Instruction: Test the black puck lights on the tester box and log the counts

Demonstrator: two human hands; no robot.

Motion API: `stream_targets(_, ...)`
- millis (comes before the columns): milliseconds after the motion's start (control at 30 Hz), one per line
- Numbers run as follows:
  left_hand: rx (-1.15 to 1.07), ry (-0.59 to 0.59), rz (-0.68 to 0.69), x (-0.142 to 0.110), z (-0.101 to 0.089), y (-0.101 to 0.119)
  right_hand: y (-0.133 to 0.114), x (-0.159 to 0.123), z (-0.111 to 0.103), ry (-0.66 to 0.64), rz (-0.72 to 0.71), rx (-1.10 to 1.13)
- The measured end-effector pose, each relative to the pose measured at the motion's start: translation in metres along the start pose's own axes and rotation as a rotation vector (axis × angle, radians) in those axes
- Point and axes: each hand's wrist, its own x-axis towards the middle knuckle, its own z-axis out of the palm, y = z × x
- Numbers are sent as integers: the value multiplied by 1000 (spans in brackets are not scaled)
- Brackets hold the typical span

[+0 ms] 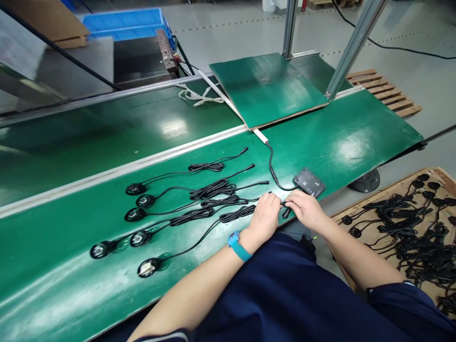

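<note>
Near the bench's front edge, my left hand [264, 217], with a teal-strapped watch on its wrist, pinches the end of a black cable [238, 213]. That cable seems to lead back to a round black lamp-like part [148, 268] with a lit or pale face. My right hand [305, 209] is closed beside it on a black cable connector [283, 204], and the two hands nearly meet. A second connector end [286, 213] hangs just below the fingers. Behind my right hand lies a flat black box [309, 182] with a cord. The fingertips partly hide the joint.
Several more round parts [135, 189] with bundled cables lie in rows on the green bench [64, 228]. A raised green board [267, 90] stands behind, with a white plug piece [261, 137] at its edge. At right, a wooden-edged tray [402, 190] holds many cabled parts.
</note>
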Motion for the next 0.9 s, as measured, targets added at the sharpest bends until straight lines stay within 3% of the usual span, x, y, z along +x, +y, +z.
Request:
stream_targets(167, -36, 63, 44, -15, -12, 6, -8, -11, 1, 182, -15, 36)
stream_targets(333, -165, 221, -19, -78, -46, 0, -16, -45, -8, 406, 18, 3)
stream_targets(467, -67, 487, -249, -139, -69, -10, -1, -62, -9, 500, 51, 8)
stream_targets(600, 327, 703, -560, -195, -75, -29, 7, -66, -5, 525, 53, 33)
stream_targets(700, 503, 706, -774, -226, -77, -50, 6, -64, -6, 519, 47, 17)
stream_targets(800, 458, 646, -868, -240, -83, -66, 1, -62, -12, 502, 45, -18)
stream_targets(900, 398, 614, -1026, -242, -90, -78, -1, -62, -18, 495, 131, -43)
